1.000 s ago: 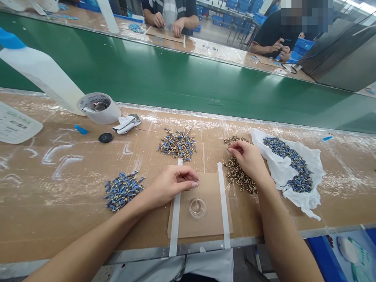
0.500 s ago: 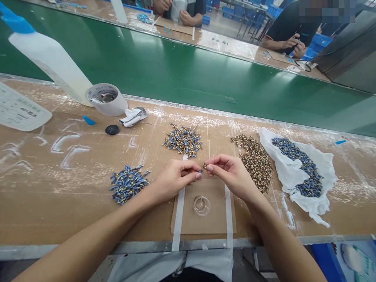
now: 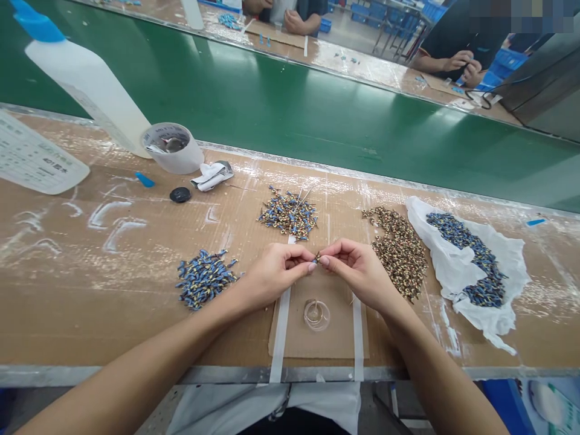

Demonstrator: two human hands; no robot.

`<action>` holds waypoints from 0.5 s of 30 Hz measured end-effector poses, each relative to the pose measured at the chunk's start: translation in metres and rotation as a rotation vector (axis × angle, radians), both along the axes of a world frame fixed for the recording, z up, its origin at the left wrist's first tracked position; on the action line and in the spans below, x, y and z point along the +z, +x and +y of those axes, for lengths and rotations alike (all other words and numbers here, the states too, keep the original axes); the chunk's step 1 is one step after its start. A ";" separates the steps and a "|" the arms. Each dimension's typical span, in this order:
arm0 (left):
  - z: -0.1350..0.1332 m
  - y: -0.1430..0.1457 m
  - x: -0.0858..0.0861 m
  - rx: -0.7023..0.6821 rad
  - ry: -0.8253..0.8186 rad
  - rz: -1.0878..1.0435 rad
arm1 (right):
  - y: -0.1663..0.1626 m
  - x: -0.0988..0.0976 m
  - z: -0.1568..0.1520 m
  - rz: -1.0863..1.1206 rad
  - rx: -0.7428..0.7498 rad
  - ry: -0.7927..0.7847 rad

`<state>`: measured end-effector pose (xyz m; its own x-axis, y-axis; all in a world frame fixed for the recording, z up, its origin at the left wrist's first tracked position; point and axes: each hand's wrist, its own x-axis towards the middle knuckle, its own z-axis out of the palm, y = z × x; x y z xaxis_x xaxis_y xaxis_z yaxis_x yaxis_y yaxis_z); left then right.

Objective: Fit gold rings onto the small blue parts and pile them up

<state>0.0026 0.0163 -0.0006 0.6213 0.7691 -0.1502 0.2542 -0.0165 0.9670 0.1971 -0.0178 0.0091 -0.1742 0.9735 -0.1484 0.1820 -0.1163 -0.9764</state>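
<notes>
My left hand (image 3: 274, 273) pinches a small blue-tipped part (image 3: 315, 260) between thumb and fingertips. Against its end my right hand (image 3: 357, 269) grips a tiny brass-brown piece (image 3: 318, 256), mostly hidden by the fingers. The fingertips of both hands almost meet above a cardboard pad (image 3: 312, 347) taped down with white strips. A small clear round dish (image 3: 317, 315) sits on that pad, below my hands. Beyond them lies a heap of blue-and-brass parts (image 3: 287, 214) with thin needle-like sticks on it. Right of my right hand spreads a pile of brass-brown pieces (image 3: 401, 254).
Left of my left forearm is a pile of blue parts (image 3: 203, 281). More blue parts rest on white crumpled wrapping (image 3: 502, 241) at right. White bottles (image 3: 97, 90), a tape roll (image 3: 183, 158) and a black cap (image 3: 180, 194) stand left. Two people work across the green belt (image 3: 254, 96).
My hands have come together, so the brass-brown piece now meets the blue-tipped part where a small gap showed before. The whole view has shifted slightly.
</notes>
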 end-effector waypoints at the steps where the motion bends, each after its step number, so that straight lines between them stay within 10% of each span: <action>1: 0.000 0.000 0.000 0.000 0.012 0.008 | 0.000 0.000 0.000 -0.002 0.002 -0.002; 15: 0.001 -0.003 -0.002 0.022 0.404 0.182 | -0.010 -0.011 -0.008 0.105 -0.038 -0.009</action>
<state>-0.0005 0.0170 -0.0028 0.5957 0.8010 0.0601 0.4239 -0.3770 0.8235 0.1871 -0.0254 -0.0018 -0.1520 0.9784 -0.1404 0.0743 -0.1304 -0.9887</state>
